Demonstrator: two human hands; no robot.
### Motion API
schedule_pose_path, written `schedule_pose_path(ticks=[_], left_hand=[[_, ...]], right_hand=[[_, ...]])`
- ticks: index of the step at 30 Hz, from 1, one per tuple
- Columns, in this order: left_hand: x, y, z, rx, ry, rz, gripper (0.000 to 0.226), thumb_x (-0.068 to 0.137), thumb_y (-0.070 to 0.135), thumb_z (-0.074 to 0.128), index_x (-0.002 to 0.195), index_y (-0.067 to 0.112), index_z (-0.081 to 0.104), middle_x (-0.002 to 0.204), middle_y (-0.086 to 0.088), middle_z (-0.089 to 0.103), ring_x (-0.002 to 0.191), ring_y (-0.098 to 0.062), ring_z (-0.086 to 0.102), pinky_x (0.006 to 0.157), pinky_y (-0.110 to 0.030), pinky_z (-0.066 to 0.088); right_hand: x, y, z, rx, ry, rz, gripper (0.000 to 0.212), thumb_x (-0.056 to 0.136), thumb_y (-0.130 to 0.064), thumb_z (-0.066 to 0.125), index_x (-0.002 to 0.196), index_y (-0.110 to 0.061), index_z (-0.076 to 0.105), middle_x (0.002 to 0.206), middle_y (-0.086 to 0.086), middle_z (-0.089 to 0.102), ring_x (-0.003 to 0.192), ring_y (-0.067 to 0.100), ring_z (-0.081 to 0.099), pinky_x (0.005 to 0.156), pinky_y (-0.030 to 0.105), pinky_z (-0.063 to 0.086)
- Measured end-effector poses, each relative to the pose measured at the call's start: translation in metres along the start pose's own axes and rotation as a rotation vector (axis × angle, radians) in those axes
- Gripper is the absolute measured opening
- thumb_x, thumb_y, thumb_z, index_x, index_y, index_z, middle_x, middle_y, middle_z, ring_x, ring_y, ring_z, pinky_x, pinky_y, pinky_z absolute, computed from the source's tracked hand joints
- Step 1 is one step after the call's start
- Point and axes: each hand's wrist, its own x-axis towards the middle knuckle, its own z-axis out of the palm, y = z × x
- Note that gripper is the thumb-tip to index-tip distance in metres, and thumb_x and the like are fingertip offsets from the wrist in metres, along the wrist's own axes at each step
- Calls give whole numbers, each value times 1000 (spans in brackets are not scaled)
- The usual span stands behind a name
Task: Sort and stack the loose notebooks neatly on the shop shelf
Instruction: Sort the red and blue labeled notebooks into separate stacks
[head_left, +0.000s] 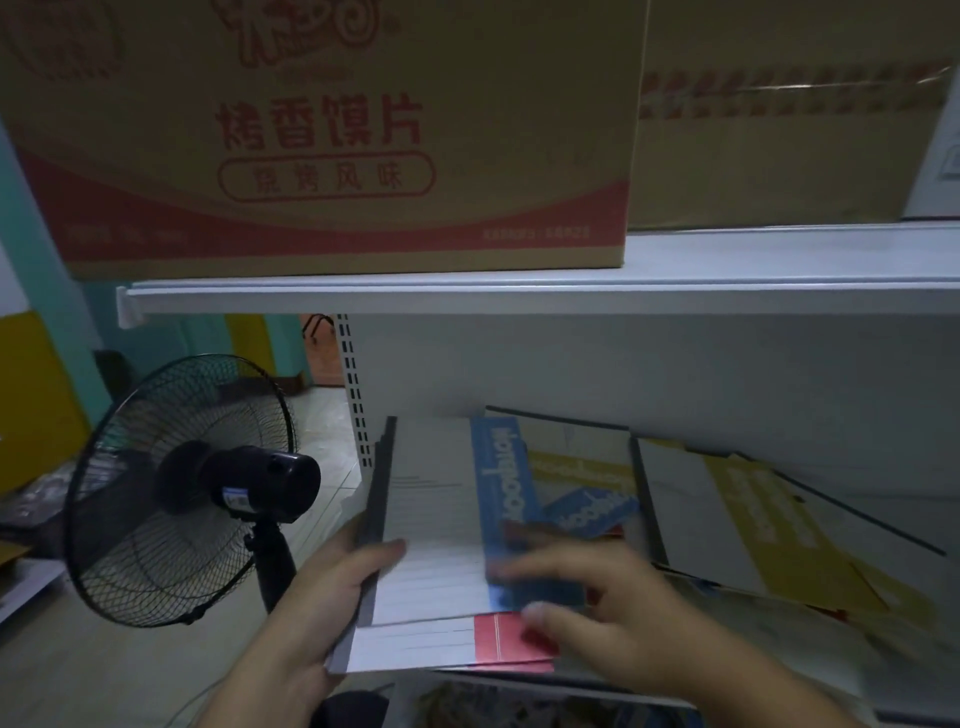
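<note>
Head cam: left hand (332, 587) gripped the notebook stack (436, 519) by its grey spine at the front left of the shelf (649, 696); right hand (613, 608) lay flat, fingers spread, on the blue-striped top cover, bit blurry.

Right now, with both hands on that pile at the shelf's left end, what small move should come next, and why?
Probably nudge the blue-banded notebook toward the person until it squares with the red-banded notebook beneath, whose near edge sticks out. The left hand grips the pile's spine side, and the right hand rests on the blue band, placed to slide it.
</note>
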Motion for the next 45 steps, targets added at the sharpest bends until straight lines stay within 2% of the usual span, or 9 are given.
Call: schedule_pose_path(ticks=[3,6,15,22,25,28,33,39,45], left_hand=[[-1,-2,-2,-8,11,35,34,88,-4,49,116,14,59,100,-11,73,91,-33,70,79,-42,52],[-2,-2,2,12,-7,50,31,90,-2,47,111,17,60,95,-8,75,83,-27,72,72,-37,51],[7,-9,18,2,-31,19,33,90,0,49,115,18,59,97,-13,73,92,-35,68,80,-45,53],[10,-11,40,1,-86,0,31,88,-3,50,109,18,60,96,-14,73,90,-35,68,81,-44,54],[12,-10,62,2,-137,21,31,87,-5,50,105,18,61,90,-7,75,83,-26,71,71,-35,53],[10,-16,94,21,-155,43,39,77,-7,59,110,14,59,90,-8,75,80,-24,71,63,-30,54],[-7,-31,175,105,-147,80,35,90,-5,50,124,4,51,97,-7,67,67,-9,68,48,-11,48],[-33,-79,320,250,-131,115,42,98,27,43,135,5,47,136,-9,50,124,-21,46,69,-12,25],[-79,-131,494,38,-308,-111,28,96,22,51,108,1,63,89,-10,67,79,-24,62,65,-24,53]], right_hand=[[4,23,-17,-17,265,440,45,86,-38,63,124,-51,42,148,-26,26,136,-2,27,107,20,28],[-1,58,-38,-438,191,881,67,86,-58,51,143,-31,26,158,2,10,146,25,7,115,47,13],[-16,77,-51,-421,243,797,30,91,-32,51,117,-17,57,121,3,58,114,22,54,83,31,41],[-19,57,-50,-278,400,798,45,95,-33,51,136,-17,48,147,-1,41,138,15,32,109,26,25],[-21,36,-55,18,613,712,33,93,-29,57,123,-17,58,126,-2,58,113,15,56,90,20,40],[-34,18,-58,478,499,745,22,91,-20,59,112,-24,52,102,4,69,82,19,68,70,25,54],[-93,21,-93,522,545,713,37,79,4,66,98,-25,55,89,0,72,73,17,70,65,29,57],[-218,35,-168,552,754,763,42,83,11,53,109,-21,59,95,9,72,76,24,68,68,32,55],[-364,47,-265,529,904,875,43,89,9,44,109,-26,57,93,2,71,72,23,68,55,24,50]])
